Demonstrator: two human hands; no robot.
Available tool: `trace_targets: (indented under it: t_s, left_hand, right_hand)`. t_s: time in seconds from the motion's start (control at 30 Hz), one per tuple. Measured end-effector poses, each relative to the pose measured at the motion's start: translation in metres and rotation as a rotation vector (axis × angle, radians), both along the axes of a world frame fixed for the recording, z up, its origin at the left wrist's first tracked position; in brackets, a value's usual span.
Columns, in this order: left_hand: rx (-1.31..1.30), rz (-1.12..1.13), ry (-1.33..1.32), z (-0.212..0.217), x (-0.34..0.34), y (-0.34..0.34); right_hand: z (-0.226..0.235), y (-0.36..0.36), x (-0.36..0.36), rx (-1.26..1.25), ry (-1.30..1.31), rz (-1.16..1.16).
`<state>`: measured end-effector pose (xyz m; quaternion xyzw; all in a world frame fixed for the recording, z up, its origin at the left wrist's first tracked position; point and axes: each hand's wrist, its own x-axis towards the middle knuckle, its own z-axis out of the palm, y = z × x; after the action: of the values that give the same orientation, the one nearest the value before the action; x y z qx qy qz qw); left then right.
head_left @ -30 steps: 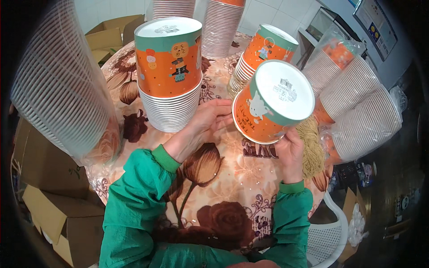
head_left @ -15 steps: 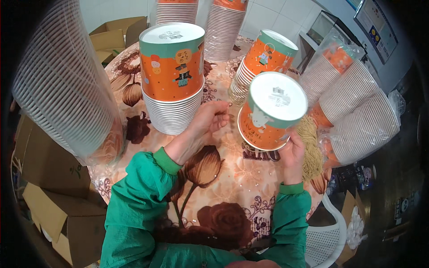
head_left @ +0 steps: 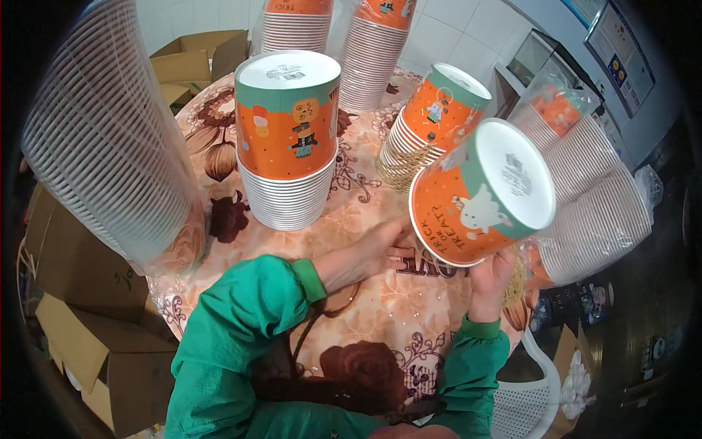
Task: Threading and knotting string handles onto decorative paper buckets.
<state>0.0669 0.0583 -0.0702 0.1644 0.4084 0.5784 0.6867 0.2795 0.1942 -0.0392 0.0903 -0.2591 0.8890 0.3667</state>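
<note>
A single orange paper bucket (head_left: 457,212) with a green band and a white ghost print hangs upside down and tilted above the table. My right hand (head_left: 491,278) grips its rim from below. My left hand (head_left: 384,249) has come close to the rim's left side, thumb and fingers apart, holding nothing; contact with the rim is hard to make out. To the left stands a stack of matching buckets (head_left: 289,139), bottoms up, with many white rims. A shorter stack (head_left: 442,106) leans behind the held bucket, beside tan strands (head_left: 395,172).
Plastic-wrapped stacks stand at the left (head_left: 110,146), lie at the right (head_left: 596,227) and rise at the back (head_left: 373,58). Beneath is a round table with a flowered cloth (head_left: 344,314). Open cardboard boxes (head_left: 110,351) sit lower left; a white chair (head_left: 523,402) is lower right.
My right hand has raised the bucket and tilted it further, its bottom turning to the right. My left hand has moved away from the tall stack, rightward and down toward the bucket's rim.
</note>
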Motion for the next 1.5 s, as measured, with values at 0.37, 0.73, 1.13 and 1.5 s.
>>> trace_targets:
  t_s: [0.37,0.73,1.13,1.5]
  left_hand:
    - [0.330,0.038,-0.261,0.018,-0.004,0.015]
    - [0.620,0.070,-0.210,0.076,-0.047,-0.011]
    - [1.121,0.635,0.814,0.154,-0.033,0.025]
    - [1.214,0.835,1.018,0.185,-0.076,0.079]
  right_hand:
    - [-0.011,0.027,0.016,-0.181,-0.070,-0.209]
    - [-0.006,0.022,0.012,-0.061,-0.147,-0.262]
    - [0.077,0.035,-0.050,0.295,-0.089,-0.224]
    - [0.137,0.075,-0.108,0.457,-0.182,-0.313]
